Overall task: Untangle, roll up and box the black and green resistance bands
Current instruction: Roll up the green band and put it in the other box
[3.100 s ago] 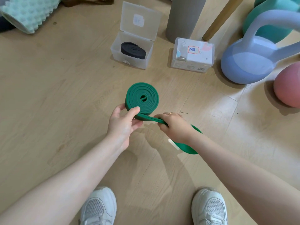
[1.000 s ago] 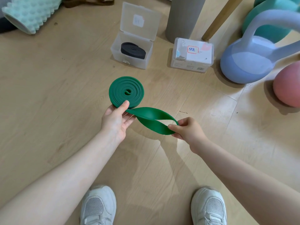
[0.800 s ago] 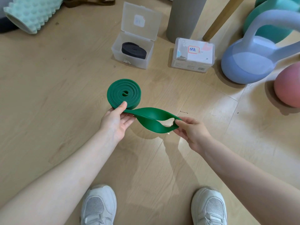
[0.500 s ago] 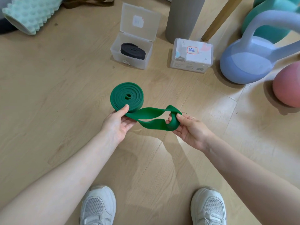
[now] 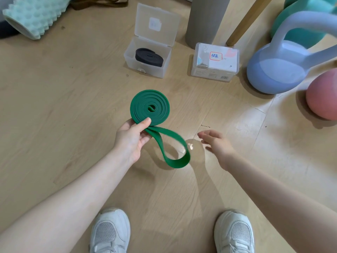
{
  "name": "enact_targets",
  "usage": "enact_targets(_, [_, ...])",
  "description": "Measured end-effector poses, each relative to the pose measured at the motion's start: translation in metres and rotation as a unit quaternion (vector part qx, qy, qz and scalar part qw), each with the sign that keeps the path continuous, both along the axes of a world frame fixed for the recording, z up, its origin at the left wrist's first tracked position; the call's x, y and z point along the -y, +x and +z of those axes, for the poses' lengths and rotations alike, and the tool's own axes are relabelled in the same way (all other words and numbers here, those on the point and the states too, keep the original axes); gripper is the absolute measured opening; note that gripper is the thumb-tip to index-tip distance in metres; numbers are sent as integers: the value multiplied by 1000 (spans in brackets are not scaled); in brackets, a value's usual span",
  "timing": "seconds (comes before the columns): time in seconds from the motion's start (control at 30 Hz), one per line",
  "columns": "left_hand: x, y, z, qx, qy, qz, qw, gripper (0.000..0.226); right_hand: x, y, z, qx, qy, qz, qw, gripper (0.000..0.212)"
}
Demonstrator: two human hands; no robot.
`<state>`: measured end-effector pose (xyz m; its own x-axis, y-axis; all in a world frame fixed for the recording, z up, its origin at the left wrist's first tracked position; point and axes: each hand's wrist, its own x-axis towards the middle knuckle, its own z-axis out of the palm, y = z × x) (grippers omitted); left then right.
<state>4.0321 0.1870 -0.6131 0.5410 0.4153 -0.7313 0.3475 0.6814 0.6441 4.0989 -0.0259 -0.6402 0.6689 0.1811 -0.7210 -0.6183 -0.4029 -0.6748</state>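
The green resistance band [image 5: 149, 107] is mostly wound into a flat coil, and its loose end hangs down in a loop to the lower right. My left hand [image 5: 132, 139] pinches the coil's lower edge between thumb and fingers. My right hand [image 5: 217, 146] hovers to the right of the hanging loop, fingers spread, holding nothing. The black band [image 5: 148, 54] lies rolled inside an open clear box [image 5: 145, 70] on the floor beyond. A second clear box [image 5: 215, 62], lid closed and bearing a red-framed label, stands to its right.
A blue kettlebell [image 5: 279, 70], a teal kettlebell [image 5: 302, 24] and a pink ball [image 5: 322, 94] crowd the right side. A grey post [image 5: 206, 19] and a wooden leg [image 5: 246, 19] rise behind the boxes. A mint foam roller [image 5: 32, 15] lies far left. My white shoes [image 5: 111, 232] stand below.
My right hand has let go of the band's loose end and drawn away to the right. The freed end now hangs down as a loop from the coil in my left hand.
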Motion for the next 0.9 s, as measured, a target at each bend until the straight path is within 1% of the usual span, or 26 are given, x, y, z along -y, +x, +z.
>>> enact_targets(0.03, [3, 0, 1, 7, 2, -4, 1000, 18, -7, -2, 5, 78, -52, 28, 995, 20])
enact_targets(0.07, [5, 0, 2, 11, 2, -7, 1000, 19, -16, -4, 11, 161, -84, 79, 980, 26])
enact_targets(0.1, [8, 1, 2, 13, -1, -7, 1000, 20, -26, -7, 19, 231, -100, 144, 957, 32])
enact_targets(0.13, [11, 1, 3, 15, -6, -6, 1000, 20, -37, -12, 25, 283, -113, 205, 930, 39])
enact_targets(0.2, [16, 3, 5, 17, -29, 2, 999, 20, -58, -22, 34, 343, -172, 303, 872, 53])
enact_targets(0.23, [17, 3, 6, 17, -45, 8, 999, 22, -66, -26, 34, 362, -212, 338, 843, 55])
enact_targets(0.27, [17, 4, 6, 17, -59, 14, 998, 25, -72, -28, 34, 380, -244, 356, 818, 56])
enact_targets(0.33, [15, 5, 7, 15, -77, 33, 996, 29, -79, -31, 31, 415, -268, 350, 796, 52])
enact_targets(0.37, [14, 5, 7, 11, -83, 45, 995, 28, -81, -32, 27, 437, -283, 347, 780, 47])
enact_targets(0.4, [13, 4, 7, 6, -86, 54, 995, 26, -82, -31, 23, 471, -309, 342, 752, 38])
enact_targets(0.43, [12, 3, 6, 1, -84, 58, 995, 24, -82, -31, 21, 489, -324, 335, 738, 30])
enact_targets(0.5, [12, 1, 5, -7, -66, 49, 997, 24, -80, -30, 16, 496, -324, 344, 729, 22])
enact_targets(0.53, [12, 0, 5, -15, -46, 36, 998, 22, -77, -27, 12, 485, -309, 363, 733, 17])
enact_targets(0.6, [10, 0, 5, -33, 4, 14, 999, 16, -67, -20, 10, 457, -281, 379, 754, 8])
enact_targets(0.63, [8, 0, 5, -36, 18, 11, 999, 14, -62, -18, 11, 439, -282, 386, 761, 11])
enact_targets(0.67, [6, 0, 5, -33, 19, 9, 999, 14, -56, -16, 11, 435, -284, 391, 760, 14])
enact_targets(0.73, [2, -2, 4, -22, 0, -1, 1000, 14, -46, -10, 13, 440, -293, 413, 742, 19])
enact_targets(0.8, [1, -6, 1, -27, 0, -37, 999, 15, -39, -2, 14, 462, -298, 421, 722, 20])
enact_targets(0.87, [1, -11, 0, -39, 22, -100, 994, 20, -33, 7, 13, 504, -295, 394, 709, 16])
enact_targets(0.9, [0, -12, 1, -42, 46, -149, 987, 24, -29, 9, 11, 518, -292, 375, 711, 18])
